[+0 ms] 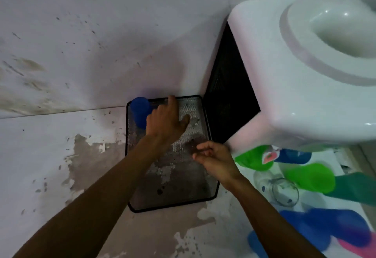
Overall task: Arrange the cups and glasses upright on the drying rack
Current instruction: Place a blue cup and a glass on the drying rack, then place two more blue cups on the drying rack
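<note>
Forearms filled the foreground. Left hand (pixel 164 123) was spread open beside the blue cup (pixel 140 112) standing in the mesh rack's (pixel 173 205) far corner; right hand (pixel 215 156) hung loosely curled, empty. Probably next: grab the glass (pixel 284 191) from the pile.

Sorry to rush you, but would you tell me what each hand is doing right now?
Left hand: open, fingers spread over the black mesh drying rack, beside the upright blue plastic cup, holding nothing.
Right hand: fingers loosely curled, holding nothing visible.
</note>
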The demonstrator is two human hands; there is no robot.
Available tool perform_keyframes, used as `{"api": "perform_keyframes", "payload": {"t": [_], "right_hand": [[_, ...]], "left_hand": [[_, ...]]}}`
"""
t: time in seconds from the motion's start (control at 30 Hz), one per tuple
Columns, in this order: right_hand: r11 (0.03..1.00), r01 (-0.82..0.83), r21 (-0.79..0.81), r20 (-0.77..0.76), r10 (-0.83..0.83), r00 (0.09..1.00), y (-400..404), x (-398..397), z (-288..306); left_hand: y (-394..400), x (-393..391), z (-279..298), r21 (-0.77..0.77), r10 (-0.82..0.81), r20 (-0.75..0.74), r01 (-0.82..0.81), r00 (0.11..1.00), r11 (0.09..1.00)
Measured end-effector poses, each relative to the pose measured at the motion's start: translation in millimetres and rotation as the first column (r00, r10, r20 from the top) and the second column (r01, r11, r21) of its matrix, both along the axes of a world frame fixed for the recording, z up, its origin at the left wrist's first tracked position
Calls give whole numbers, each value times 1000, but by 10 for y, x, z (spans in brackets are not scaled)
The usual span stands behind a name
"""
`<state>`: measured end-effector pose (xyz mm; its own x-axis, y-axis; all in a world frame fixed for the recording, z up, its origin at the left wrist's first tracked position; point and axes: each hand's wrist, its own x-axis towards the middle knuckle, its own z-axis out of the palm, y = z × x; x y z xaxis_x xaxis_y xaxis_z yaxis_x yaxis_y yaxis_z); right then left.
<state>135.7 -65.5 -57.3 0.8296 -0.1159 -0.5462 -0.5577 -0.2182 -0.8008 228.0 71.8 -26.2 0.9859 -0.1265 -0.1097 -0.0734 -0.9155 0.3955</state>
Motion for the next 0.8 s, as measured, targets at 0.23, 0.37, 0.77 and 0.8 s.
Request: {"api": "perform_keyframes", "payload": {"t": [0.23, 0.37, 0.77, 0.8], "right_hand": [[938, -159, -310, 153, 214, 965, -377, -534, 210], [879, -205, -430, 149, 293, 944, -731, -905, 339], [822, -27, -569, 218, 182, 959, -1890, -1753, 414], [818, -14, -575, 217, 168, 962, -1951, -1811, 414]], "left_hand": [[-177, -1125, -175, -301, -76, 87, 99, 993, 949], [-407, -1497, -277, -283, -246, 96, 263, 965, 922], [-1380, -2346, -215, -222, -769, -118, 738, 629, 637], [-1433, -2372, -232, -187, -790, -136, 768, 597, 612]]}}
